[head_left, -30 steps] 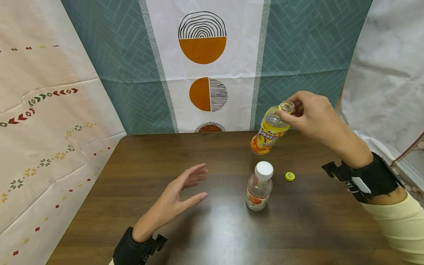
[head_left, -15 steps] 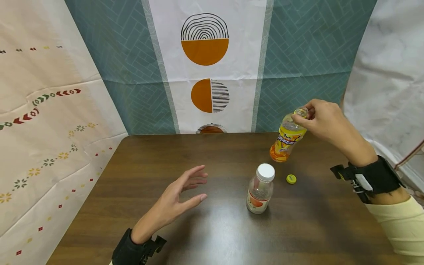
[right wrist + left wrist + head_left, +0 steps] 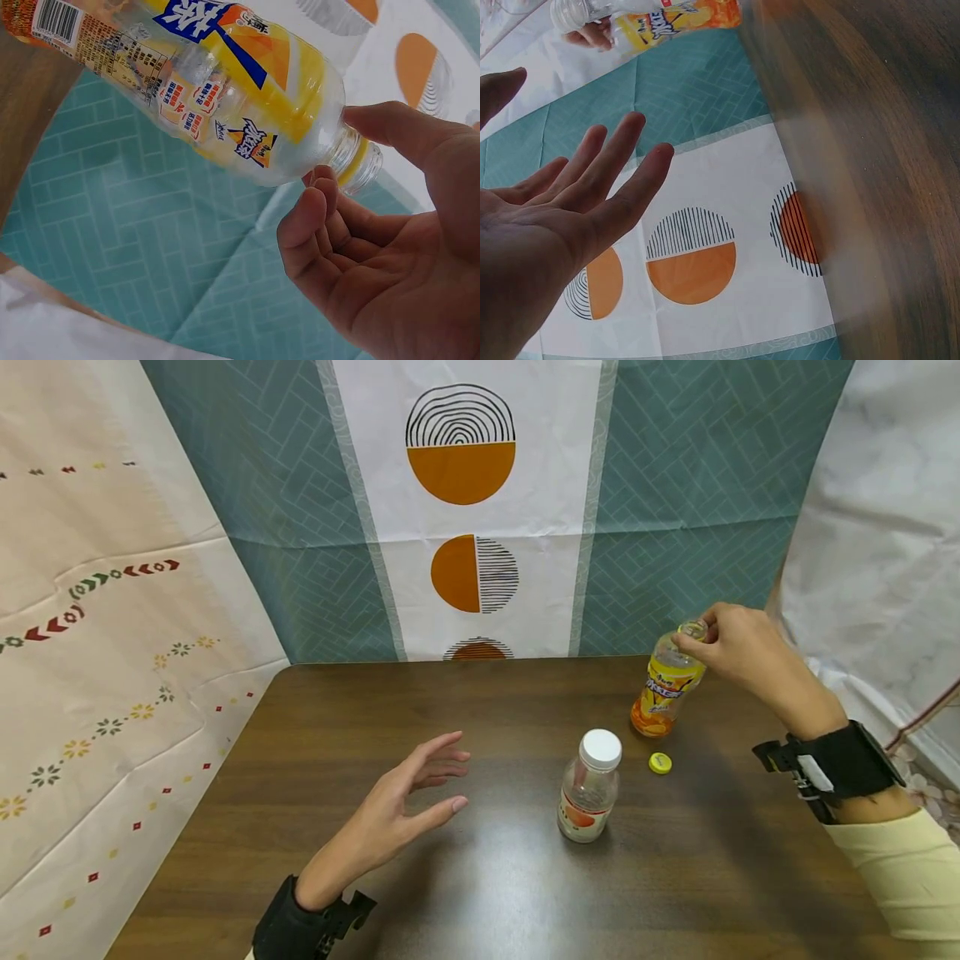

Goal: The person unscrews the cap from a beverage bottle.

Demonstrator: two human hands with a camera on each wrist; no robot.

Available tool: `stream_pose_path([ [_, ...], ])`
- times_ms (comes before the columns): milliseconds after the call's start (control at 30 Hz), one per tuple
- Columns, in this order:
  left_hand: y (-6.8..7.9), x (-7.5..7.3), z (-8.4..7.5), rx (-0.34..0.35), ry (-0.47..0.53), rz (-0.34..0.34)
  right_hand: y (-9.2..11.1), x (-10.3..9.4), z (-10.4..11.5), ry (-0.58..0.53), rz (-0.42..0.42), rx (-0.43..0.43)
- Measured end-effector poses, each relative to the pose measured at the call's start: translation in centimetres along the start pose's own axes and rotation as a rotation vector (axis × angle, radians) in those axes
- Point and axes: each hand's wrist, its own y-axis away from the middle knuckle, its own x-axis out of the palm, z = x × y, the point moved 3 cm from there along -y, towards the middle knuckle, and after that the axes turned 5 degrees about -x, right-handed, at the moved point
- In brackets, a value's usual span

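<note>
My right hand point(image 3: 746, 652) pinches an uncapped drink bottle point(image 3: 666, 689) by its neck, at the back right of the table. The bottle has a yellow label and an orange lower part, and it leans slightly. In the right wrist view, thumb and fingers lie on either side of the bottle's neck point(image 3: 349, 154). A small yellow cap point(image 3: 661, 763) lies just in front of the bottle. To its left stands a clear jar point(image 3: 588, 793) with a white lid and a fruit label. My left hand point(image 3: 397, 806) hovers left of the jar, fingers spread, holding nothing.
The brown wooden table point(image 3: 315, 727) ends at a patterned teal and white cloth point(image 3: 667, 468) hanging behind it. A cream cloth point(image 3: 112, 635) hangs on the left and a white cloth point(image 3: 870, 527) on the right.
My right hand has moved the bottle rightward and lower, from above the jar's back to behind the yellow cap, and it now leans less. The left hand stays in place.
</note>
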Motion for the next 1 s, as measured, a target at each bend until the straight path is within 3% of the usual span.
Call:
stream_pose_path([
  [267,-0.1,0.3,3.4,0.013,-0.004,-0.012,0.1,1.0,-1.3,-0.021,0.001,0.014],
  [400,-0.2,0.3,2.9,0.016,-0.012,-0.008,0.0,1.2,-1.4,-0.028,-0.001,0.012],
  [633,-0.2,0.1,0.4,0.005,0.002,-0.005,0.0,1.3,-1.4,-0.024,-0.014,0.013],
  [1000,-0.1,0.1,0.1,0.002,-0.009,0.012,0.4,1.0,-1.2,-0.030,-0.012,0.005],
])
